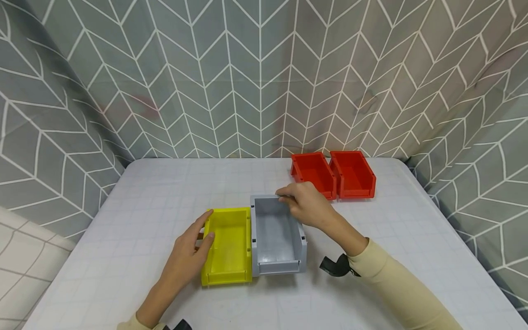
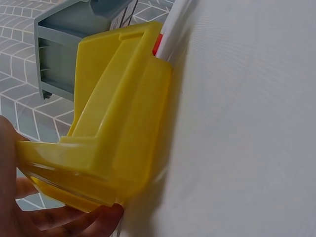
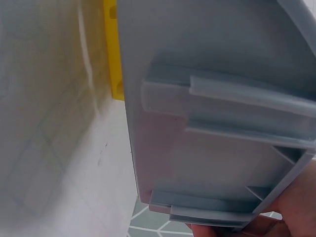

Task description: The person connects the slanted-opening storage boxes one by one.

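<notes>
A yellow storage bin (image 1: 228, 243) sits on the table, its left wall gripped by my left hand (image 1: 186, 252). In the left wrist view, fingers curl under the rim of the yellow bin (image 2: 133, 113). Right beside it is a grey storage bin (image 1: 277, 233); my right hand (image 1: 307, 204) pinches its back right corner. The grey bin (image 3: 222, 163) hangs a little above the tabletop in the right wrist view, with a yellow strip showing past its lower edge. From the left wrist, the grey bin (image 2: 59, 54) shows higher than the yellow one.
Two red storage bins, a left one (image 1: 313, 172) and a right one (image 1: 354, 176), stand side by side at the back right of the white table (image 1: 173, 183). A patterned grey curtain (image 1: 247, 91) hangs behind and around the table.
</notes>
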`<move>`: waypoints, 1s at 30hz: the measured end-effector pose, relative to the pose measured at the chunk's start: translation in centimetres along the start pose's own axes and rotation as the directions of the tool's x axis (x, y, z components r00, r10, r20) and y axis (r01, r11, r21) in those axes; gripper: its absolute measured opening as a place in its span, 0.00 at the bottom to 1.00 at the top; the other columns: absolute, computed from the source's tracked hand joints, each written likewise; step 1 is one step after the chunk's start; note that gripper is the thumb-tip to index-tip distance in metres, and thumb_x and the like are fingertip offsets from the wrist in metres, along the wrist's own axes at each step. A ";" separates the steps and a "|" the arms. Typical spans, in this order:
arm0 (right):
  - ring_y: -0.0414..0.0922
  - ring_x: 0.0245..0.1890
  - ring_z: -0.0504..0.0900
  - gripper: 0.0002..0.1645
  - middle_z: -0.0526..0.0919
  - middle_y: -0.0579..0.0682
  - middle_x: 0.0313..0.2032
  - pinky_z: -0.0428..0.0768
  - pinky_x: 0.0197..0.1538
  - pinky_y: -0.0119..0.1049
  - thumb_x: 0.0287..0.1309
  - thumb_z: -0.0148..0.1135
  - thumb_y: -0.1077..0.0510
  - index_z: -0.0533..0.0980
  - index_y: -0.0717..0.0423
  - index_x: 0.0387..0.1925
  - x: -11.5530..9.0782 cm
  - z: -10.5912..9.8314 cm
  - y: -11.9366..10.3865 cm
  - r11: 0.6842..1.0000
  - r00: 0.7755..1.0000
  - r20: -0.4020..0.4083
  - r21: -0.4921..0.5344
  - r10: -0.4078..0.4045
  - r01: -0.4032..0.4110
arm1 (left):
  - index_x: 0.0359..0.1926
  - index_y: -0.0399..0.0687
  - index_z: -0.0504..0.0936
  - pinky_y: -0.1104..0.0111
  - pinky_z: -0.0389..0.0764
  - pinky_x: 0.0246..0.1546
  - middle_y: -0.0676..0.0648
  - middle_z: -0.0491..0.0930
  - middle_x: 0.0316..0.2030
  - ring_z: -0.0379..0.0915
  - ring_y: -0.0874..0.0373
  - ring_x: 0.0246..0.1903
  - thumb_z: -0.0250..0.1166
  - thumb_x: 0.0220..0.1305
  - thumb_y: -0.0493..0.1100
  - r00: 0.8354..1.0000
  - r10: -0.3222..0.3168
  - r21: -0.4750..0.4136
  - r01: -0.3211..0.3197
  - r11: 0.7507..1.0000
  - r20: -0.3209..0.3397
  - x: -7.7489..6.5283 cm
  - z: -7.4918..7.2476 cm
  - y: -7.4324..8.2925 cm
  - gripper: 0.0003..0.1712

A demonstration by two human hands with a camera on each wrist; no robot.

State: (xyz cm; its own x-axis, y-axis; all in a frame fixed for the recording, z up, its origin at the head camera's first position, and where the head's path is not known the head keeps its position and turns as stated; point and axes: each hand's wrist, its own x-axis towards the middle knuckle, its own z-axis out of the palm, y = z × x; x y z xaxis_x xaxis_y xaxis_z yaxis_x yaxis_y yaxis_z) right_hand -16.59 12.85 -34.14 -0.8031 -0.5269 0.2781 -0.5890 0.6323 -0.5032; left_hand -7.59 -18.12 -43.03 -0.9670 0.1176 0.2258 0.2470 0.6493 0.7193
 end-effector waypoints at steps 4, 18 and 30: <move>0.53 0.46 0.89 0.13 0.89 0.57 0.45 0.86 0.50 0.46 0.64 0.69 0.68 0.87 0.66 0.50 0.1 -0.1 -0.2 1.000 1.000 0.002 -0.014 0.006 -0.006 | 0.80 0.54 0.63 0.57 0.86 0.41 0.40 0.71 0.70 0.80 0.46 0.50 0.57 0.80 0.44 1.000 -0.007 0.007 0.007 1.000 -0.008 0.1 0.1 0.0 0.32; 0.47 0.41 0.88 0.16 0.90 0.54 0.46 0.87 0.45 0.39 0.64 0.71 0.64 0.87 0.62 0.53 -0.3 0.2 -0.1 1.000 1.000 0.004 -0.009 0.002 -0.002 | 0.79 0.53 0.63 0.58 0.86 0.40 0.40 0.70 0.71 0.81 0.45 0.49 0.57 0.80 0.43 1.000 0.000 -0.017 0.000 1.000 -0.012 0.0 0.3 -0.2 0.31; 0.47 0.48 0.87 0.19 0.89 0.51 0.50 0.86 0.49 0.41 0.68 0.69 0.59 0.85 0.58 0.59 -0.9 1.1 0.2 1.000 1.000 -0.004 -0.010 0.004 -0.004 | 0.79 0.55 0.62 0.57 0.84 0.40 0.41 0.72 0.69 0.81 0.49 0.48 0.56 0.81 0.43 1.000 0.010 -0.010 -0.011 1.000 -0.016 -0.1 0.3 -0.1 0.31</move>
State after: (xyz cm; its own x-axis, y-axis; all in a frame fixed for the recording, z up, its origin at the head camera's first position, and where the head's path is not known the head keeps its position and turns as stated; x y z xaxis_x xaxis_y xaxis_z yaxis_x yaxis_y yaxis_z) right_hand -15.92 12.85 -35.36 -0.8057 -0.5223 0.2794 -0.5869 0.6400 -0.4959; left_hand -7.56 -17.99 -43.31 -0.9633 0.1122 0.2440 0.2578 0.6407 0.7232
